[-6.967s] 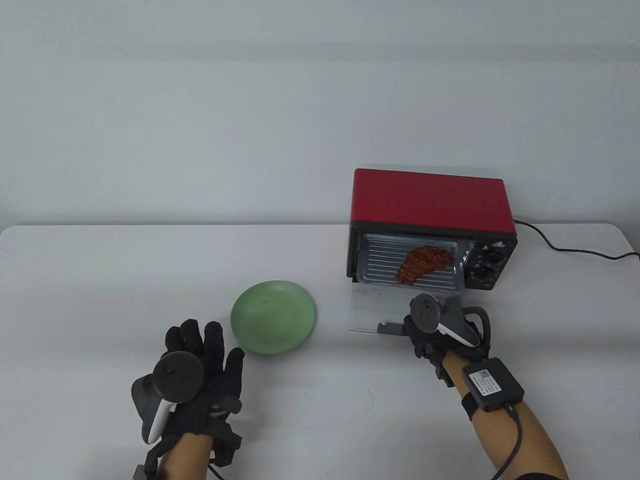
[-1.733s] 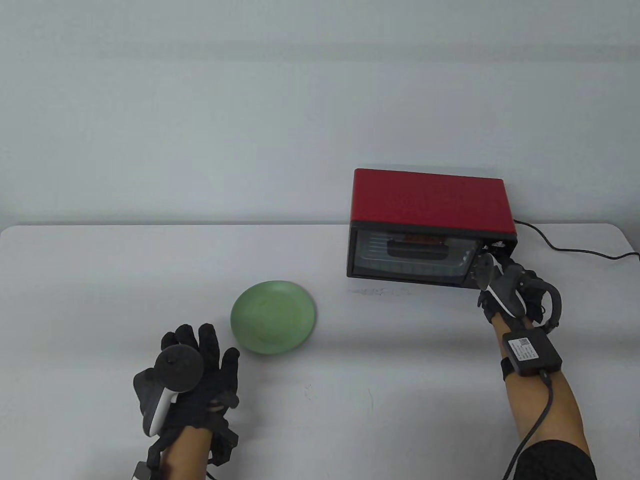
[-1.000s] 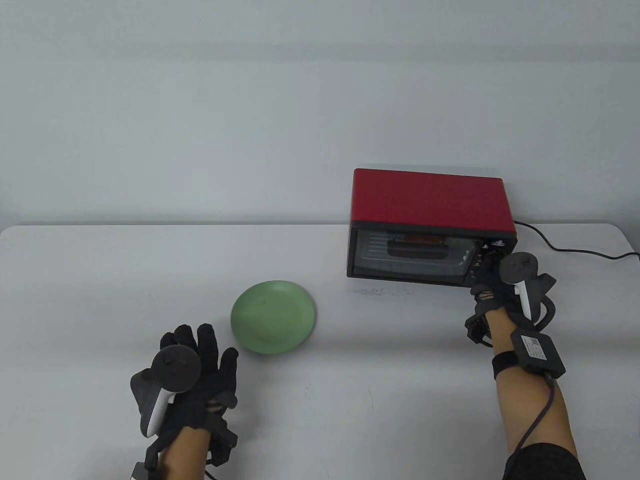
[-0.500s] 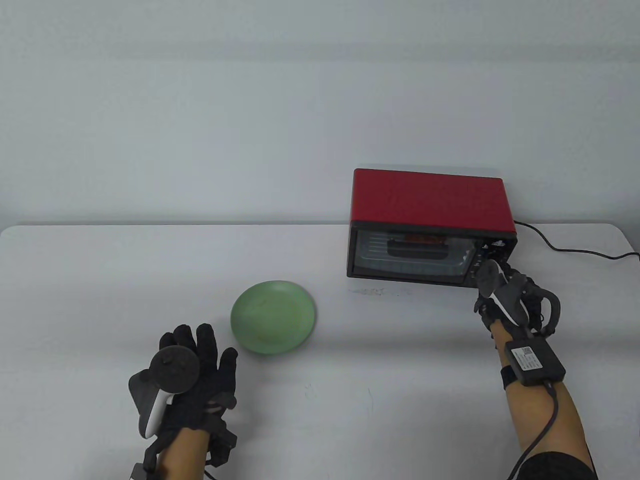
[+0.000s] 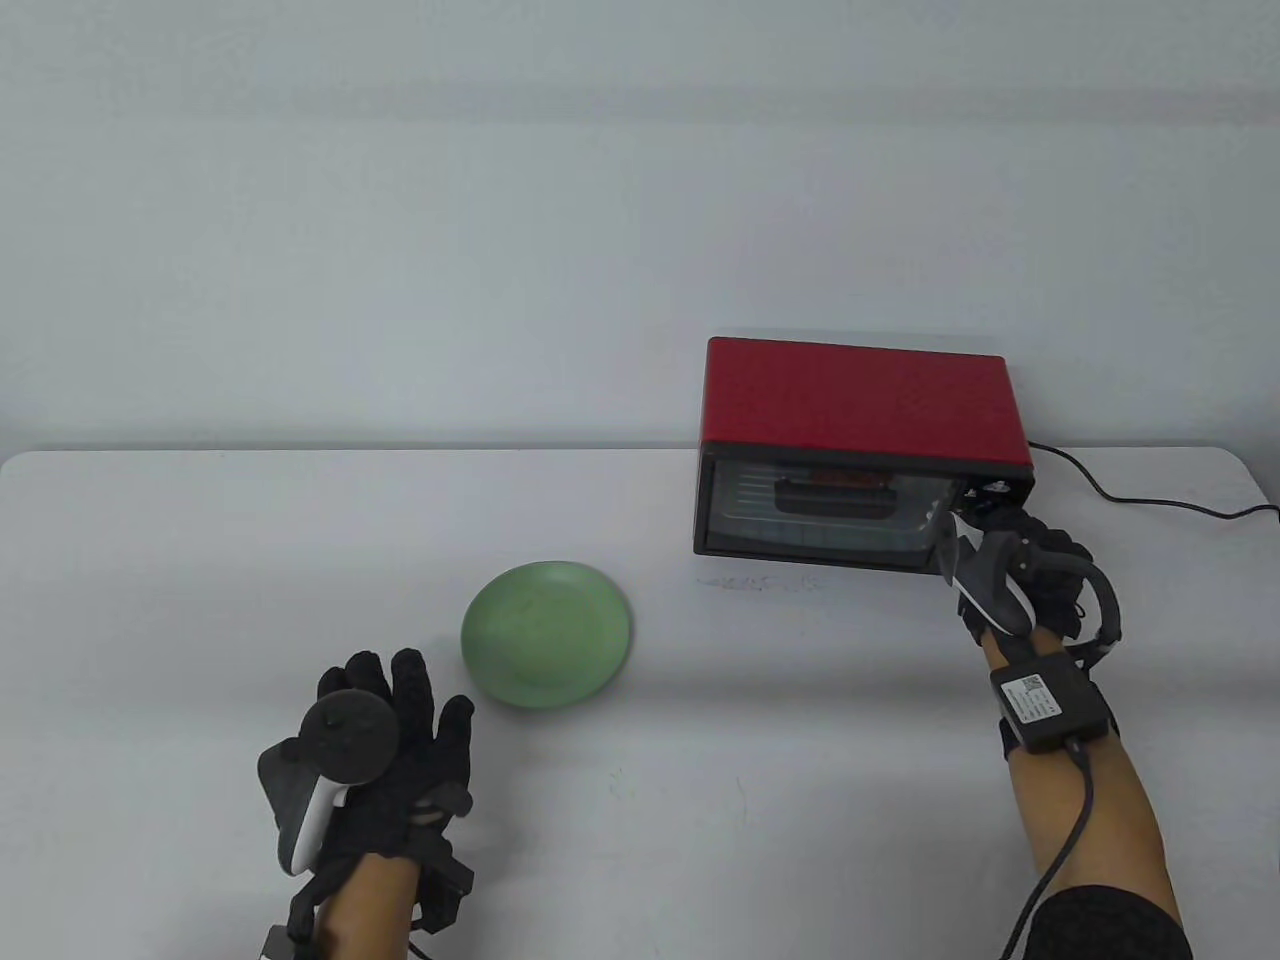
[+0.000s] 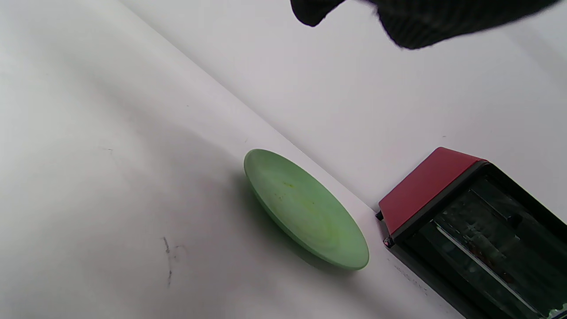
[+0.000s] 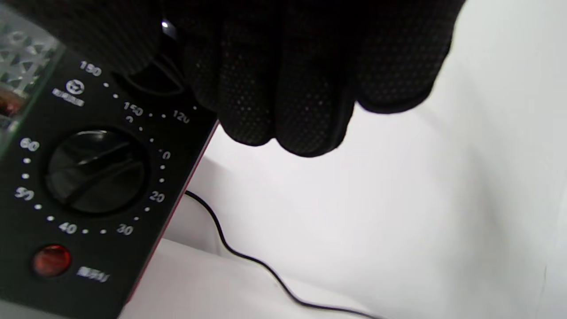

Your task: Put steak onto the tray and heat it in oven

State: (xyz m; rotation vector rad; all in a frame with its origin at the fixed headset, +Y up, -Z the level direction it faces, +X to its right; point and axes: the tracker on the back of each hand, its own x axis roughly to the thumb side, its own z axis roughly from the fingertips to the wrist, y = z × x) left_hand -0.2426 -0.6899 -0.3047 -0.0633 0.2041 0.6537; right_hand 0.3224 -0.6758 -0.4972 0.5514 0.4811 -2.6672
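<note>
The red oven (image 5: 860,400) stands at the table's right with its glass door (image 5: 820,515) closed. Through the glass the steak (image 5: 845,481) shows dimly as a reddish strip on the tray inside. My right hand (image 5: 1005,525) is at the oven's black control panel, fingers curled round the upper knob, which they hide. In the right wrist view those fingers (image 7: 283,88) cover the top dial, and the lower timer knob (image 7: 95,170) is free beneath them. My left hand (image 5: 400,700) lies flat on the table near the front, holding nothing.
An empty green plate (image 5: 546,634) sits left of the oven, just beyond my left hand, and appears as the same plate (image 6: 305,210) in the left wrist view. A black power cable (image 5: 1130,495) runs right from the oven. A red indicator lamp (image 7: 51,260) is below the timer knob.
Since seven seconds ago the tray with the steak went in and the door was closed. In the last second my right wrist rolled back and forth at the upper knob. The left hand stayed put.
</note>
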